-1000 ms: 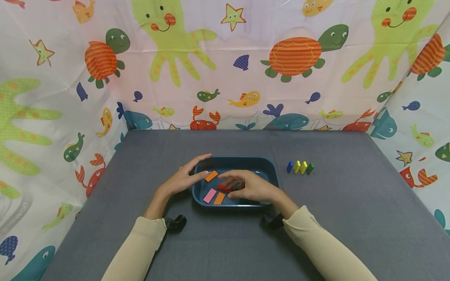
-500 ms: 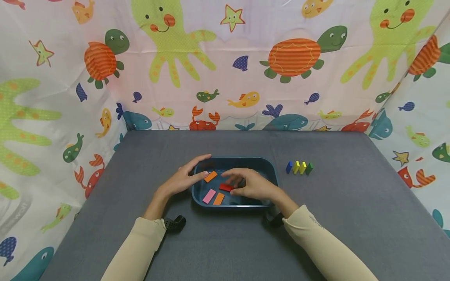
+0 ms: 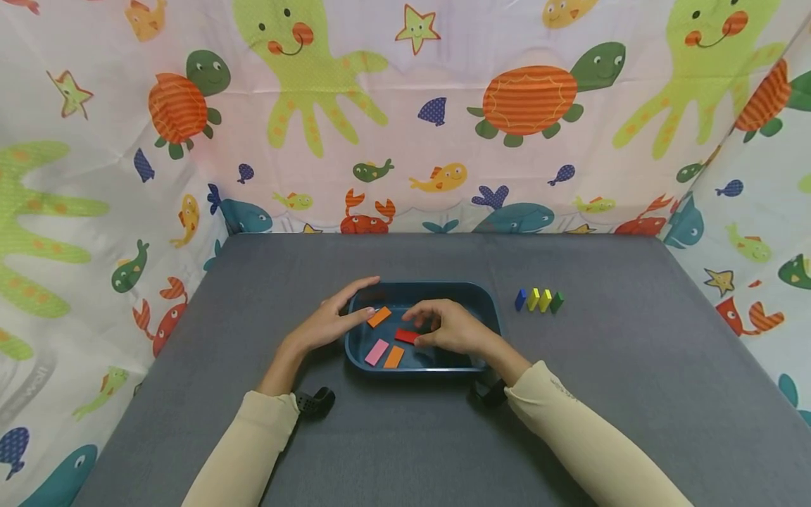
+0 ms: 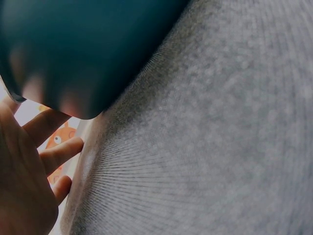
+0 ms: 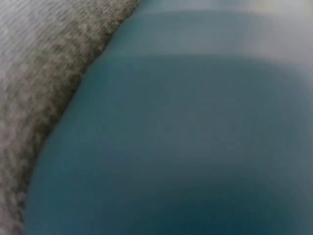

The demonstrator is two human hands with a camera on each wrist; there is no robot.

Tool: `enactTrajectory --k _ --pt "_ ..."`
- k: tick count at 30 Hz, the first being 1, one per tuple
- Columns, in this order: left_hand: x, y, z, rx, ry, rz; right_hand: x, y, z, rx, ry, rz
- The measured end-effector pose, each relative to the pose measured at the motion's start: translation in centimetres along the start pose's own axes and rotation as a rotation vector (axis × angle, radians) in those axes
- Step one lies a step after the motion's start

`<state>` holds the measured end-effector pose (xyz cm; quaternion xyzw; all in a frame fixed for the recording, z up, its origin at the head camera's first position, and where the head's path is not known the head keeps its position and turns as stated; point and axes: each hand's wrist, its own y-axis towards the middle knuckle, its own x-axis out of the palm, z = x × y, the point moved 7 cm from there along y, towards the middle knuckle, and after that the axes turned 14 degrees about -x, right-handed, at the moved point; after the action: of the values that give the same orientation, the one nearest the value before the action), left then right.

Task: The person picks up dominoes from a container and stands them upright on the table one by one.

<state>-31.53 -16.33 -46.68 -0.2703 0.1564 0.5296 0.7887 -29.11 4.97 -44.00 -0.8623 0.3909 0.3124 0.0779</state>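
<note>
In the head view my left hand [image 3: 329, 320] rests at the left end of the dark blue tray [image 3: 494, 320], its thumb over the rim and its fingers extended along the outside. The left wrist view shows those fingers spread beside the tray wall [image 4: 88, 44]. My right hand [image 3: 453, 327] is over the middle of the tray, fingers loosely bent, thumb tip right at the end of a flat red domino block [image 3: 405, 336]. Left of it lie an orange block [image 3: 379, 317], a pink block [image 3: 376, 351] and a second orange block [image 3: 393, 357]. Only the tray fills the right wrist view.
Right of the tray a blue block [image 3: 521, 300], two yellow blocks [image 3: 539, 300] and a green block [image 3: 557, 303] stand upright in a row on the grey table [image 3: 405, 436]. A patterned cloth [image 3: 405, 141] encloses the table's back and sides.
My right hand has drawn slightly back to the right, and more of the red block shows. The left hand keeps its place at the tray's end.
</note>
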Motion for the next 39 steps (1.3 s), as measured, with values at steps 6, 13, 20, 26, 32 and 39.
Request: enactTrajectory --k 6,13,20,26,32,39 --pt "0.1 0.0 -0.1 -0.003 -0.008 -0.005 0.2 0.1 0.1 0.020 0.000 -0.005" --pt "0.0 0.0 -0.2 0.002 -0.016 -0.002 0.3 0.4 0.1 0.031 -0.034 -0.016" --pt "0.1 0.0 -0.1 0.015 -0.001 -0.003 0.8 0.9 0.2 0.034 -0.086 -0.049" --pt "0.1 0.0 0.1 0.025 -0.009 -0.001 0.9 1.1 0.0 0.033 -0.116 -0.052" --pt "0.1 0.1 0.1 0.032 -0.009 -0.002 0.9 1.0 0.1 0.046 -0.116 -0.047" --pt "0.0 0.1 0.1 0.035 -0.010 -0.006 0.8 1.2 0.1 0.029 -0.120 -0.056"
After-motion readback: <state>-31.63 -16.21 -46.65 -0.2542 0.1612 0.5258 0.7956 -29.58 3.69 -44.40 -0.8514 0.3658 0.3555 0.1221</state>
